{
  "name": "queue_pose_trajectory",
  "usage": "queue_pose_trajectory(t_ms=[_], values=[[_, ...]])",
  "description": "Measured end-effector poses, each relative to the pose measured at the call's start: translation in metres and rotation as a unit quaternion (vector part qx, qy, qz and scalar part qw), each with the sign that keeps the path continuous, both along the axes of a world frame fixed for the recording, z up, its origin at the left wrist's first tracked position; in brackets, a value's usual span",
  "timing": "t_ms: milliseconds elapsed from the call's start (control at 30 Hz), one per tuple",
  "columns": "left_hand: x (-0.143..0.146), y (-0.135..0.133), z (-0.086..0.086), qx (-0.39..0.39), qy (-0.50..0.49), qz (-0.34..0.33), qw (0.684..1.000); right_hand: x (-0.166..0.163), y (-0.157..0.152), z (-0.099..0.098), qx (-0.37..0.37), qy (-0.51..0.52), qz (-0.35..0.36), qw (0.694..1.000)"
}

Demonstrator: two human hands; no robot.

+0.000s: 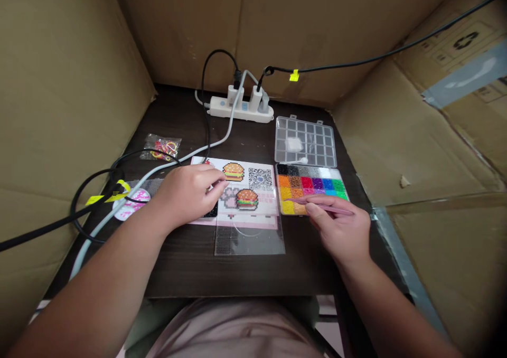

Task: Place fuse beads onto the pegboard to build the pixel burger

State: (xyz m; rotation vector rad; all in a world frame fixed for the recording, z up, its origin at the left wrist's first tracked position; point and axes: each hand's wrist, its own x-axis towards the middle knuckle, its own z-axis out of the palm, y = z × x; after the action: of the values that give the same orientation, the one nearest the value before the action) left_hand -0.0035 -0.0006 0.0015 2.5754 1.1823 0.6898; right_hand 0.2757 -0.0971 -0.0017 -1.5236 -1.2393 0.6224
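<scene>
My left hand (189,193) rests on a white pattern sheet (253,189) printed with two pixel burgers and a QR code, fingers curled and pressed together near the upper burger; whether they hold anything I cannot see. A clear pegboard (249,239) lies under the sheet, sticking out toward me. My right hand (340,230) grips pink tweezers (322,205), whose tip points left over the yellow and orange compartments of a bead box (311,188) filled with sorted coloured beads.
The box's clear lid (306,142) lies open behind it. A white power strip (241,107) with plugs and cables sits at the back. A bag of rubber bands (162,147) and a round pink item (130,202) lie left. Cardboard walls enclose the dark table (186,265).
</scene>
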Motion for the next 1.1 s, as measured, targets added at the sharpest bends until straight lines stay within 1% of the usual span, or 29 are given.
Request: queue_pose_trajectory(t_ms=[100,167,233,367,567,1100], values=[[0.0,0.0,0.0,0.0,-0.003,0.002,1.0,-0.015,0.01,0.007,0.005,-0.025,0.055,0.998],[0.0,0.0,0.0,0.001,-0.005,0.004,1.0,-0.026,0.016,0.006,0.0,-0.029,0.085,0.996],[0.0,0.0,0.0,0.003,-0.002,0.005,1.0,-0.034,0.02,0.001,-0.014,-0.029,0.096,0.995],[0.0,-0.001,0.001,0.005,0.003,0.002,1.0,-0.041,0.021,-0.009,-0.031,-0.032,0.101,0.994],[0.0,0.0,0.0,0.023,-0.008,-0.003,1.0,-0.041,0.02,-0.014,-0.033,-0.021,0.106,0.994],[0.0,-0.001,0.0,0.021,-0.009,-0.002,1.0,-0.042,0.022,-0.012,-0.05,-0.026,0.114,0.992]])
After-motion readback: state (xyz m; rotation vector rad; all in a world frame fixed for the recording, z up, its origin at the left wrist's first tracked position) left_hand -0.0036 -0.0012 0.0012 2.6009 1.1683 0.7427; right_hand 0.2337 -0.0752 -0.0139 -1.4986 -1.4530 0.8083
